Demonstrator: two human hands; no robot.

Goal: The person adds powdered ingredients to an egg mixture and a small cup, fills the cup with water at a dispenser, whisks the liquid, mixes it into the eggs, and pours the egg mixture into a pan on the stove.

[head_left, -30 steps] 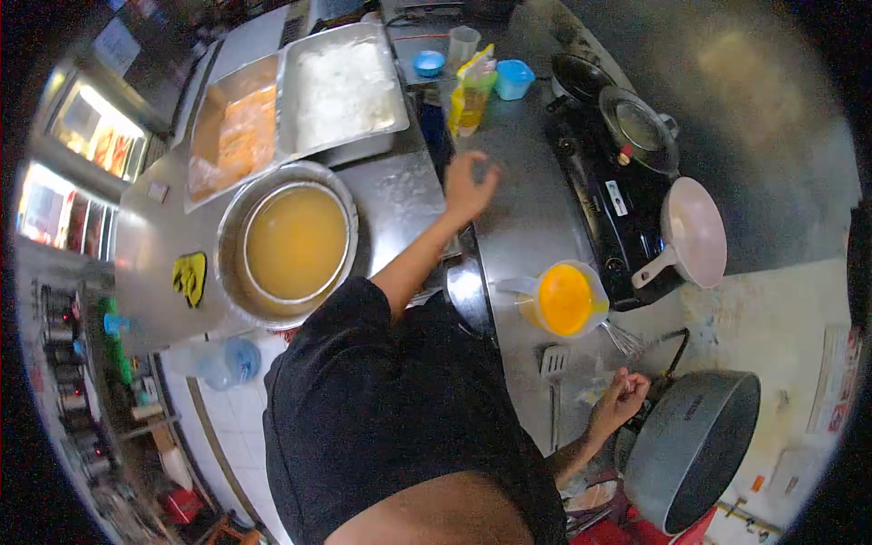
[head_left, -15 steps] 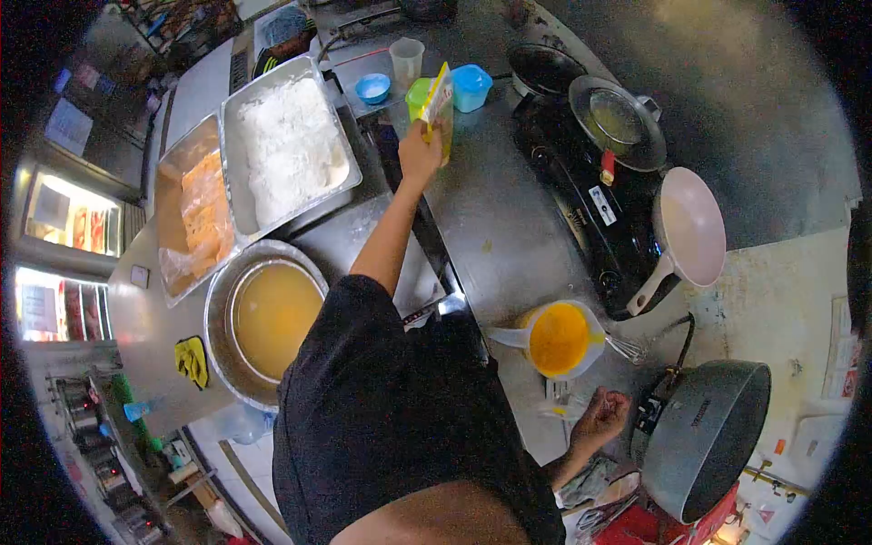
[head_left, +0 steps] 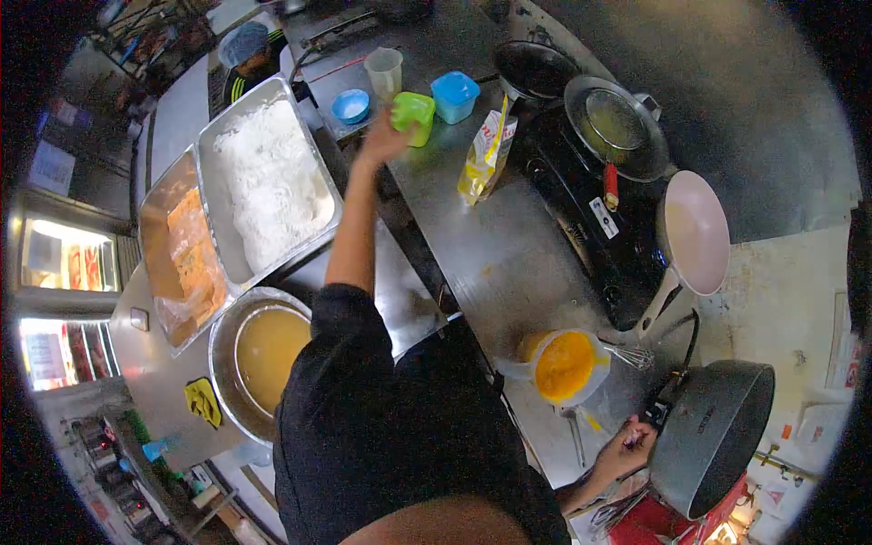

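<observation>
Our left hand (head_left: 389, 141) reaches out at 12 o'clock in our view, its fingers blurred against the green container (head_left: 415, 118); we cannot tell whether they grip it. That container sits on the bench (head_left: 481, 263). Around it we see a blue tub (head_left: 455, 97) at its 2 o'clock, a yellow-and-white packet (head_left: 486, 159) standing at its 4 o'clock, a small blue bowl (head_left: 351, 106) at its 9 o'clock and a clear cup (head_left: 384, 73) at its 11 o'clock. Our right hand (head_left: 631, 445), between 4 and 5 o'clock in our view, has its fingers curled just beside the grey pot (head_left: 713, 440); we cannot tell if it holds anything. Nearby, at 4 o'clock in our view, stands a jug (head_left: 595, 374) of orange liquid, with a whisk (head_left: 630, 356) beside it.
</observation>
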